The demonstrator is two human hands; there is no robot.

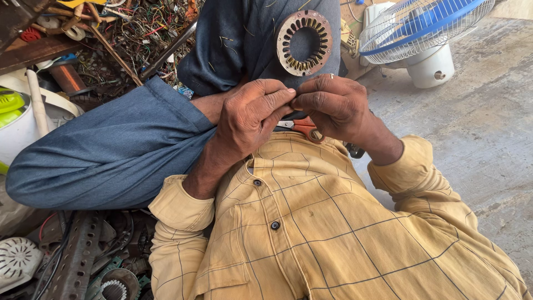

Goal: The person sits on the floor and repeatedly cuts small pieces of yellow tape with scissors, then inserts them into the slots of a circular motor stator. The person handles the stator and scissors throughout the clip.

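Observation:
My left hand [250, 119] and my right hand [333, 105] are raised together over my lap, and their fingertips meet in a pinch. Anything held between the fingertips is too small to see. Just under my right hand lie scissors [304, 128] with orange handles, partly hidden by it. Whether the hand touches them I cannot tell. Beyond the hands, a round metal stator ring [305, 43] with slotted inner teeth rests against my dark blue trouser leg. I wear a yellow checked shirt with the sleeves rolled.
A white and blue fan [422, 28] stands on the concrete floor at the upper right. A heap of tangled wires and scrap [133, 33] fills the upper left. A perforated metal bar [78, 261] and another stator [114, 289] lie at the lower left.

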